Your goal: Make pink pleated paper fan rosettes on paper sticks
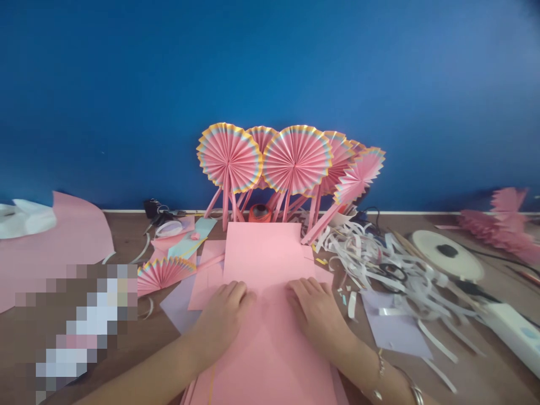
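Observation:
In front of me lies a long pink sheet of paper, with a faint crosswise line at the level of my fingers. My left hand rests on its left side, fingers slightly bent and thumb pointing inward. On the right side my right hand lies palm down, its fingers stretched over the paper. Both hands touch the sheet without visibly gripping it. More pink sheets and a lilac sheet show beneath and beside it. A half-opened pleated pink fan with a rainbow edge lies left of my left hand.
Several round pleated paper fans on pink sticks stand behind the paper, near the blue wall. White paper strips are heaped at right, beside a cream lid-like disc, a lilac sheet and a white power strip.

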### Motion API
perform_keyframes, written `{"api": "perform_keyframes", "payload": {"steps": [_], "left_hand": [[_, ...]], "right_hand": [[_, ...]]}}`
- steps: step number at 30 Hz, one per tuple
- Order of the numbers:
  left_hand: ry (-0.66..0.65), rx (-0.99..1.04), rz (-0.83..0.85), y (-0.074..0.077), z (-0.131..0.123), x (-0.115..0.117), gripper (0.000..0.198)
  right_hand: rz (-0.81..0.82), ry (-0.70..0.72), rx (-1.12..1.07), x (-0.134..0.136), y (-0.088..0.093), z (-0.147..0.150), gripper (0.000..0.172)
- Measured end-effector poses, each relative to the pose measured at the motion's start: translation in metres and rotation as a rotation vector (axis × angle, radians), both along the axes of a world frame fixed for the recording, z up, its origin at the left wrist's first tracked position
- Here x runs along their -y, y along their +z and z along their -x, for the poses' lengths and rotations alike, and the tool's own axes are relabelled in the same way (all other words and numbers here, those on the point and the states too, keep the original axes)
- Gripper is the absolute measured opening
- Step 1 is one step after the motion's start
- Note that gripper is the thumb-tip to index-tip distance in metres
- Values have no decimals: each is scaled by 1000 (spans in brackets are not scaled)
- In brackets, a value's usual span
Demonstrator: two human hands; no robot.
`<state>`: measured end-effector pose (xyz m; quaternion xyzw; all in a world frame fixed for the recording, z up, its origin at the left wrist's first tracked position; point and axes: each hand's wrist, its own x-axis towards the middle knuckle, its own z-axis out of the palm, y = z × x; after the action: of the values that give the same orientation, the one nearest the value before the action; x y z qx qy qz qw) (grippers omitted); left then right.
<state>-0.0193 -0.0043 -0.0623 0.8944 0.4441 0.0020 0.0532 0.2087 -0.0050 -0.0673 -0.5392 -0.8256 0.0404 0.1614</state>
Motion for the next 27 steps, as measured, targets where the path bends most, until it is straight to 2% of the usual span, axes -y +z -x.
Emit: {"api": "perform_keyframes", "payload": {"steps": [4, 6, 10, 14, 18, 20, 22, 27], "left_hand": [[-138, -30, -220, 4, -4, 6, 39], [-165, -26, -300, 4, -8, 8, 34], [-175, -79, -306, -2, -18, 13, 24], [-174, -149, -304, -14, -24, 22, 33], [-44, -181, -310, -18, -24, 32, 50], [17, -218, -292, -14, -21, 35, 56], [41, -250, -285, -10, -19, 38, 56], [70, -252, -387, -10, -16, 44, 50]], "right_hand": [[-130, 33, 125, 3, 3, 5, 29], [-207, 86, 181, 5, 4, 10, 30], [-270, 255, 258, 4, 3, 14, 15], [-269, 345, 301, 5, 0, 11, 13], [-280, 318, 317, 12, -2, 9, 16], [-278, 267, 322, 17, -3, 8, 26], [-303, 213, 319, 22, -3, 7, 36], [-361, 140, 313, 30, -3, 8, 43]]}}
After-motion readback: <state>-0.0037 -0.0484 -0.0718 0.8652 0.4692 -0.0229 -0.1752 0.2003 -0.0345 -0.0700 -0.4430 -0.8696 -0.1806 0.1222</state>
